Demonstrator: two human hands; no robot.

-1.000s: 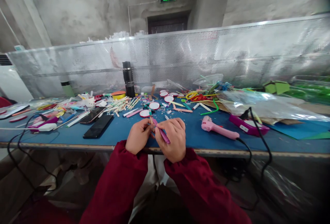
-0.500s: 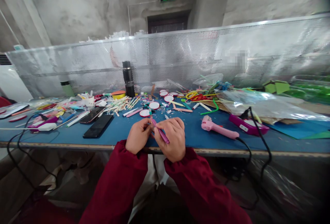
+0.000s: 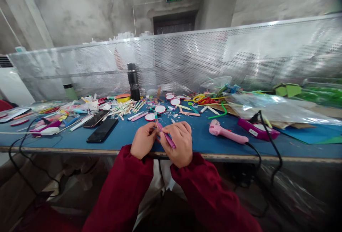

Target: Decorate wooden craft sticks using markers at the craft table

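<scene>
Near the front edge of the table, my right hand [image 3: 178, 143] is closed around a purple marker [image 3: 169, 140], which slants up toward the left. My left hand [image 3: 144, 140] is pinched right beside it, fingertips almost touching the marker's tip. A thin stick with a green end [image 3: 156, 116] pokes up from between the left fingers; most of it is hidden. Just beyond the hands lie white discs with red rims [image 3: 150, 117] and a pair of capped markers, white [image 3: 137, 116] and pink [image 3: 139, 116].
Left of the hands lie a black phone [image 3: 102, 130] and a heap of craft sticks [image 3: 125, 108]. A black bottle [image 3: 133, 82] stands behind. On the right are a pink glue gun [image 3: 227, 132], a purple corded box [image 3: 258, 129] and plastic bags [image 3: 283, 109]. A perforated screen [image 3: 187, 61] closes the back.
</scene>
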